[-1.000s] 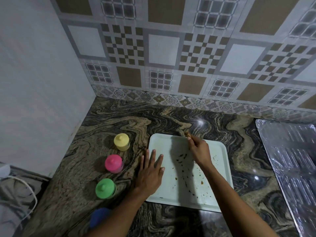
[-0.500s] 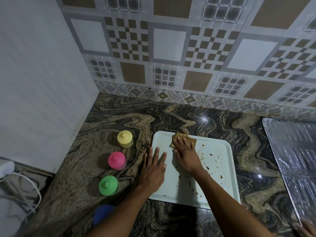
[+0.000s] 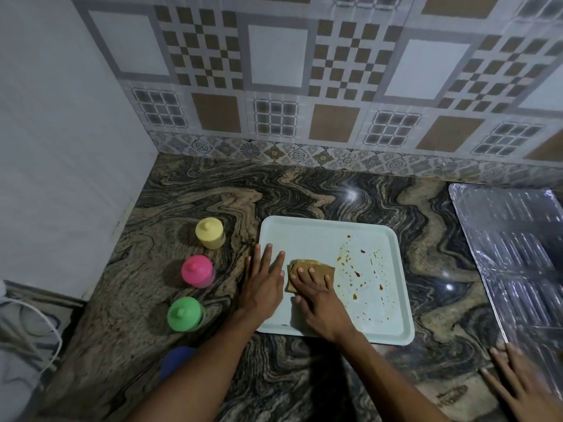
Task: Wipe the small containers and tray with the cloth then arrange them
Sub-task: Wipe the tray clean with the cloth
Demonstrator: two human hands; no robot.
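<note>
Brown cloth (image 3: 313, 271) flat on pale tray (image 3: 329, 236), left half; right hand (image 3: 320, 296) presses it, fingers straight; left hand (image 3: 263, 284) flat, steadies tray edge. Risk: cloth may smear brown spots (image 3: 356, 274); tray may slide

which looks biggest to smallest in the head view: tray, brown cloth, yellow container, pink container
1. tray
2. brown cloth, partly under the right hand
3. yellow container and pink container: look about alike, pink is nearer the camera, so unranked
</note>
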